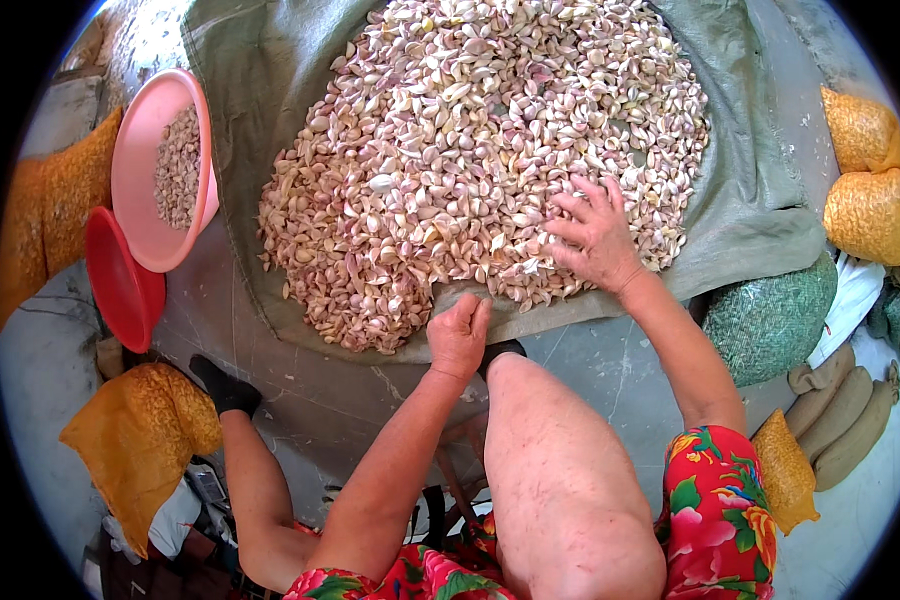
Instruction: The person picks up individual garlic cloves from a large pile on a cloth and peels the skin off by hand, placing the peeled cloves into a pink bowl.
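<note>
Closest in, the big bare leg [575,470] sticks out toward the pile, and its black sock [507,350] is right by the near edge of the green sheet [755,190], so a kick or a slip could bump the sheet and make bits roll off. Just past the knee, the left hand [458,335] is curled up tight at the front of the pile; I cannot tell if anything is tucked inside. If it has some sheet in it, a hard tug could make the front slide. A little farther, the right hand [600,235] is open, with its fingers spread on the garlic cloves [450,170], which lie in a wide heap on the sheet. A fast swipe there could push some over the near edge, because the heap comes so close to it. Off to the left, the pink bowl [135,180] has a small heap of cloves in it and looks tipped beside the red bowl [120,285]. A knock could spill it.
</note>
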Action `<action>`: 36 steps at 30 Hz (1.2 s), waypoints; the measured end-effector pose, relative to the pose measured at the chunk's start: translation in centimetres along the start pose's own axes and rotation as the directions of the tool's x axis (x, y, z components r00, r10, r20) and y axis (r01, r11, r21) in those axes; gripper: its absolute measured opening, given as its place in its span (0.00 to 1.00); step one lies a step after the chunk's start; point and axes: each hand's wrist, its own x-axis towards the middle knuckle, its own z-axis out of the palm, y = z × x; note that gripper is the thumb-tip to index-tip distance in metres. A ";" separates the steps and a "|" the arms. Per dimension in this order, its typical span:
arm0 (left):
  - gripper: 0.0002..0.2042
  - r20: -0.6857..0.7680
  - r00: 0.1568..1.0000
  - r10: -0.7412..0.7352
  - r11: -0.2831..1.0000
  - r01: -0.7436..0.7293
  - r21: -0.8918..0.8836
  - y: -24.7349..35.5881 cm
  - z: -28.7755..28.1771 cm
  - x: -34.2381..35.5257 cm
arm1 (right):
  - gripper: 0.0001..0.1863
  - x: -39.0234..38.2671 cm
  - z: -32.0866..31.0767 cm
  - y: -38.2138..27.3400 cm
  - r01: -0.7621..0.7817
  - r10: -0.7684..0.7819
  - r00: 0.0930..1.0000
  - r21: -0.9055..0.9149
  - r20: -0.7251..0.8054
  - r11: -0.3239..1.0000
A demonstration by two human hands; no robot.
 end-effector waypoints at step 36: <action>0.12 0.025 0.999 -0.027 0.999 0.026 0.021 -0.3 0.1 0.3 | 0.02 3.3 -0.5 2.8 -0.469 0.530 0.780 0.872 0.333 0.142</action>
